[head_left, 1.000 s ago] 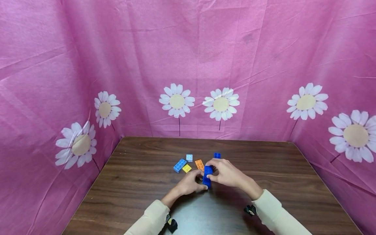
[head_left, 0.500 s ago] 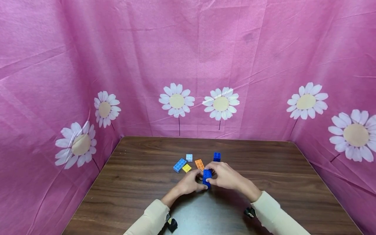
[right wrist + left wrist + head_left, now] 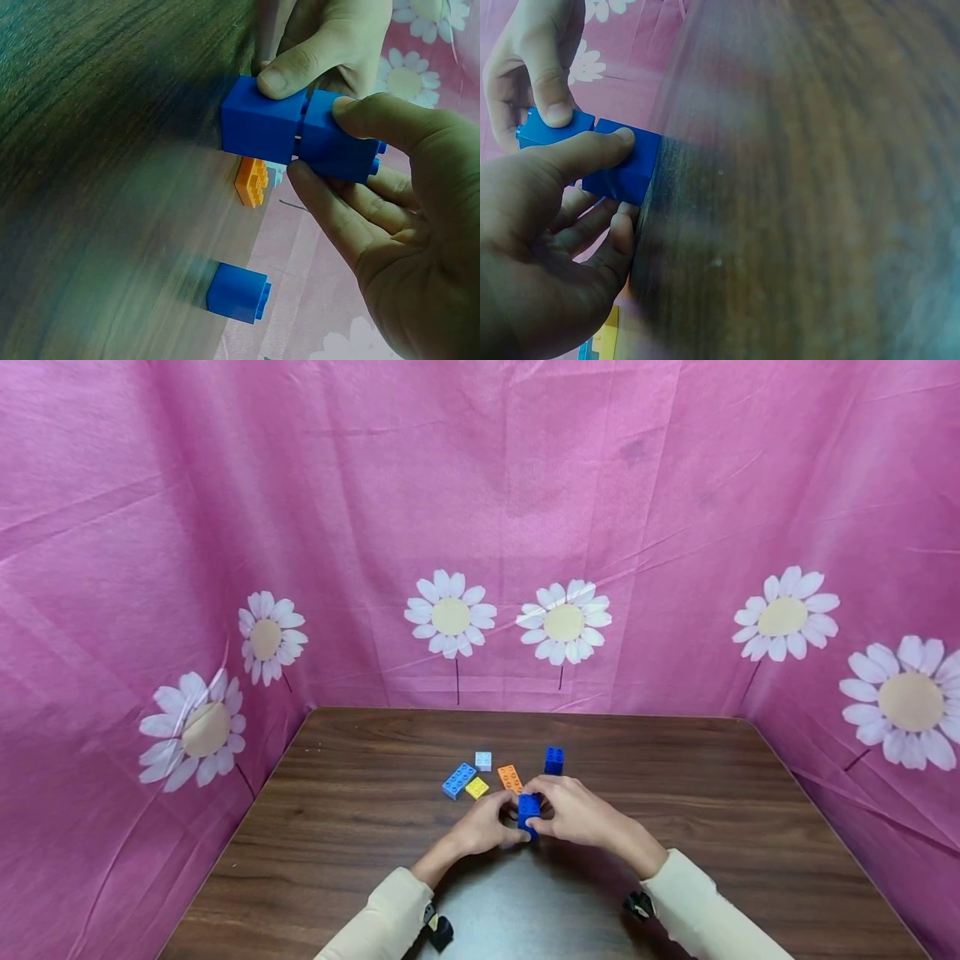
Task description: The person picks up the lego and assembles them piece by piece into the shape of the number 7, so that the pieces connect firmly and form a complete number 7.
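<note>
Head view, curtain (image 3: 480, 485): pink, daisy print, behind and beside the table.
Table (image 3: 315, 827): dark wood grain.
Right hand (image 3: 573, 810): thumb and fingers pinching upper blue brick (image 3: 322, 142).
Left hand (image 3: 480, 828): pinching lower blue brick (image 3: 259, 120), thumb on its side.
Blue pair: upright at the table surface between the hands, one above the other; thin gap at the joint in both wrist views.
Mid-blue brick (image 3: 458, 782): long, lying left of the orange brick (image 3: 507, 778).
Third blue brick (image 3: 553, 766): studs up, beyond the right hand.
Pale-blue brick (image 3: 483, 762): behind the yellow brick (image 3: 476, 788).
</note>
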Demonstrator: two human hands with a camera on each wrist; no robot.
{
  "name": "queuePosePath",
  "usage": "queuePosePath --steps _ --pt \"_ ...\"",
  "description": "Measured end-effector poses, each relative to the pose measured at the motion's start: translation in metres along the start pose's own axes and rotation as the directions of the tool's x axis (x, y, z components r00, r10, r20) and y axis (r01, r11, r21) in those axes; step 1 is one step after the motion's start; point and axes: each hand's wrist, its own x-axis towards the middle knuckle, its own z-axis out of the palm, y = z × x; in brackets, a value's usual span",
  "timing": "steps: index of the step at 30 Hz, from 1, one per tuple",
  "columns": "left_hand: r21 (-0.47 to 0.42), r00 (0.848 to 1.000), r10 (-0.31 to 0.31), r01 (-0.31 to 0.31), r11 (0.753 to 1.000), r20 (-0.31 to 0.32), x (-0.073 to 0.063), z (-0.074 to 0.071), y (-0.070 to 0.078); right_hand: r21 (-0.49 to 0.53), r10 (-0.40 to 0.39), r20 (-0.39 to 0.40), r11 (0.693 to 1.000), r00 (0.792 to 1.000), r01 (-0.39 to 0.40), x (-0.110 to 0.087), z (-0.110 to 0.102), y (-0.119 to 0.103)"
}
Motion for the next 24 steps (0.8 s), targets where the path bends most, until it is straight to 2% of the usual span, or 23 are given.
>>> queuePosePath --steps 5,10,19,24 --pt "0.001 1.0 -0.005 0.005 1.0 0.007 0.0005 -0.0005 -0.0004 0.016 -0.001 0.012 1.0 1.0 0.001 -0.0003 -0.0015 -0.0006" --pt "0.006 1.0 -0.009 0.009 1.0 0.01 0.0004 -0.0005 -0.0009 -0.038 -0.032 0.001 0.999 0.999 0.032 -0.0012 -0.002 -0.0007" --pt "0.016 1.0 0.005 -0.005 1.0 0.002 0.0007 -0.0009 -0.0013 -0.072 -0.094 0.006 0.993 0.996 0.094 -0.0017 -0.0041 -0.0025" --pt "0.021 1.0 0.02 -0.02 1.0 -0.002 0.0006 -0.0011 -0.0013 -0.089 -0.096 0.02 0.991 0.995 0.097 -0.0013 -0.005 -0.0043"
